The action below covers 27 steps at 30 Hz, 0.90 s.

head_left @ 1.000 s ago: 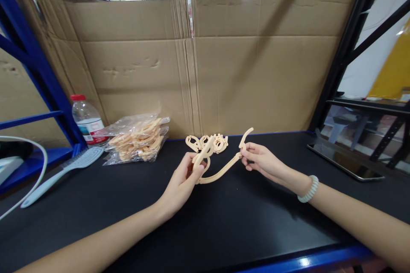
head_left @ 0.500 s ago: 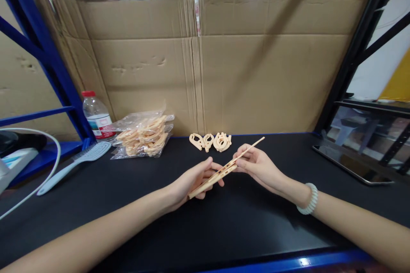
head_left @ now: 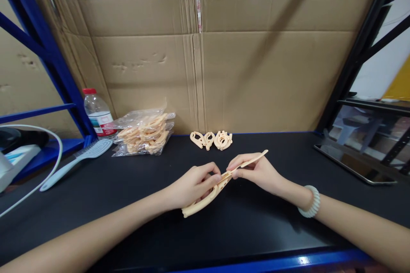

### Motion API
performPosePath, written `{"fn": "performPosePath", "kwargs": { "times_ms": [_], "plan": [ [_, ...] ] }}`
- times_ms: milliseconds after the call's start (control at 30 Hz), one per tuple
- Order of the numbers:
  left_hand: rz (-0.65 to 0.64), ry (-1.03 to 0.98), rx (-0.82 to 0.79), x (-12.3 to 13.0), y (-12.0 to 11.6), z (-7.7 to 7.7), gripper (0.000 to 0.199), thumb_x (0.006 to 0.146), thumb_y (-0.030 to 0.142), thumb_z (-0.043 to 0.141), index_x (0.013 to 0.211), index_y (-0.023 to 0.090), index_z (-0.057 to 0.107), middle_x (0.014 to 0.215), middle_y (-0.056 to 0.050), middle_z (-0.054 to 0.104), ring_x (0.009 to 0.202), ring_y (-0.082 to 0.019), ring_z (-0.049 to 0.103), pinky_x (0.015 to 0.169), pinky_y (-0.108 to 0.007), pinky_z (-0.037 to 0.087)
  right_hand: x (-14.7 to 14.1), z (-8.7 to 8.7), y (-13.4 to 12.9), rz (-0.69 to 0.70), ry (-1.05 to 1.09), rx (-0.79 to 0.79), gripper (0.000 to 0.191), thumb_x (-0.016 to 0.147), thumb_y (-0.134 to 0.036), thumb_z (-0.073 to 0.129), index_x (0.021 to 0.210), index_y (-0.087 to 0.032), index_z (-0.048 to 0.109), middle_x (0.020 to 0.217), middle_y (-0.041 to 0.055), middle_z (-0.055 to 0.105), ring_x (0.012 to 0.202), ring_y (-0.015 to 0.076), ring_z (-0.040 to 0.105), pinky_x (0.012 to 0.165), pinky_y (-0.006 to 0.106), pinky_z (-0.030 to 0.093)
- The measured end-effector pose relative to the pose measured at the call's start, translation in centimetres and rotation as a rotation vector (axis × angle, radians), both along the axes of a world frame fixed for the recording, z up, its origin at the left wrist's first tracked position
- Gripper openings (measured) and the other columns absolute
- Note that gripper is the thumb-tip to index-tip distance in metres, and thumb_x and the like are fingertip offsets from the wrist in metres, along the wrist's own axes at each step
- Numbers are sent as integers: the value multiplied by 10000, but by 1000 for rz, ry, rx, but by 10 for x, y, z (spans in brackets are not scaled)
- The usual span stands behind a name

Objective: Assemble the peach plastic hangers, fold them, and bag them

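Note:
Above the black tabletop, both my hands hold a cream-coloured plastic folding hanger (head_left: 205,201), tilted with its right end higher. My left hand (head_left: 197,185) is closed around its middle, thumb and fingers pinching near the slotted part. At the upper end, my right hand (head_left: 248,169) grips it between thumb and fingers, and a thin flat arm sticks out past the knuckles. Parts of the hanger are hidden behind my fingers. Beyond my hands, a few similar folded hangers (head_left: 209,140) lie in a row near the cardboard.
Clear plastic bags of cream hangers (head_left: 144,134) are stacked at back left, beside a red-capped bottle (head_left: 98,113). A pale blue hairbrush (head_left: 77,164) and a white cable (head_left: 57,149) lie further left. At right rests a dark tablet-like device (head_left: 354,164). Cardboard (head_left: 256,72) walls the back.
My left hand has turned from palm-up under the hanger to gripping it from above. The hanger has rotated to show its curved side, and its upper end sits lower in my right hand.

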<state>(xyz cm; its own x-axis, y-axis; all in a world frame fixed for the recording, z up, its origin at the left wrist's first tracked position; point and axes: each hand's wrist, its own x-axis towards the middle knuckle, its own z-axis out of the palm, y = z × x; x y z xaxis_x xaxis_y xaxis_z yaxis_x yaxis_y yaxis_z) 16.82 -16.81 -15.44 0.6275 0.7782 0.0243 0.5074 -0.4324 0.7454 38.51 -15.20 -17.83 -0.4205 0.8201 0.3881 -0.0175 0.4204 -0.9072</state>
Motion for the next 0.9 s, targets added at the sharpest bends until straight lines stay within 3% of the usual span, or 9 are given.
{"fn": "performPosePath", "kwargs": {
  "times_ms": [200,367,667,900],
  "plan": [
    [-60,59,36,1,0,4,337,933,469,361,870,183,528,580,56,465,487,-94,417,459,-196,283,-4,-1,-6,37,5,55,85,735,-237,718,803,-192,743,800,24,641,608,106,600,554,238,524],
    [-154,141,192,0,-2,11,339,972,375,292,786,187,505,598,50,437,548,-105,419,549,-211,321,-7,3,-15,-69,-50,113,77,754,-247,704,721,-178,706,698,17,627,594,120,589,538,244,507],
    [-208,193,216,1,-3,9,337,980,358,275,727,203,434,541,59,372,483,-106,360,515,-219,288,0,1,-13,-55,-295,780,216,893,-108,484,797,-197,656,712,39,646,670,140,570,606,281,471],
    [-221,172,233,1,-5,13,352,979,373,266,756,205,479,561,48,395,504,-119,391,537,-232,305,6,-4,-7,-3,-361,904,279,924,-108,406,845,-212,652,737,49,631,707,156,565,622,304,471]
  ]
}}
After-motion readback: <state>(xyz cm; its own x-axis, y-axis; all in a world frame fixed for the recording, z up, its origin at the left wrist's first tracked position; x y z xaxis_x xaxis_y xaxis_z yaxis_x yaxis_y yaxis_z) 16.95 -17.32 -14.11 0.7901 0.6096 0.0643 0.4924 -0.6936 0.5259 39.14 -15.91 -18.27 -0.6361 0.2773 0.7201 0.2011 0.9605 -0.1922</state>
